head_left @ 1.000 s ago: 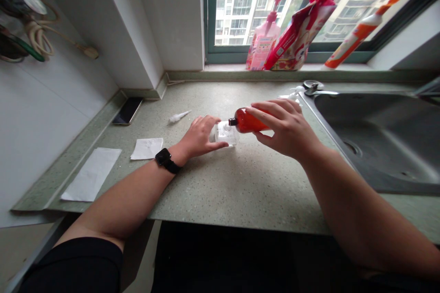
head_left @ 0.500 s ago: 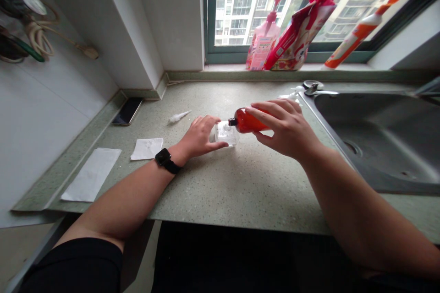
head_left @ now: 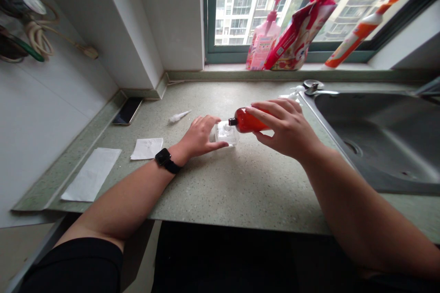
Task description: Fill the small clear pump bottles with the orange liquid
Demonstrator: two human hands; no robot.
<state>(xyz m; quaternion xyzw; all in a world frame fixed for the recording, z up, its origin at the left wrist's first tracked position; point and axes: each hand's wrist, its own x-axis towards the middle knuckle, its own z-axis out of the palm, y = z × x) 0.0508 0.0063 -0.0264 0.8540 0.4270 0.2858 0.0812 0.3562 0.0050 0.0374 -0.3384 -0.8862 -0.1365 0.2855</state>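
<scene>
My left hand [head_left: 201, 136] grips a clear plastic bottle [head_left: 227, 135], which lies on its side just above the speckled green countertop [head_left: 240, 192]. My right hand [head_left: 285, 128] holds a red plastic bottle [head_left: 249, 120] tilted nearly level. The red bottle's black threaded neck [head_left: 233, 122] touches or enters the clear bottle's upper end, and the exact fit is hidden. A watch sits on my left wrist.
A white pump head [head_left: 178, 116] and a phone [head_left: 128, 111] lie on the counter, near two white paper sheets [head_left: 147, 149]. A steel sink [head_left: 378, 142] lies right. Pink pump bottle [head_left: 264, 36], red pouch [head_left: 299, 36] and orange tube [head_left: 354, 36] stand on the windowsill.
</scene>
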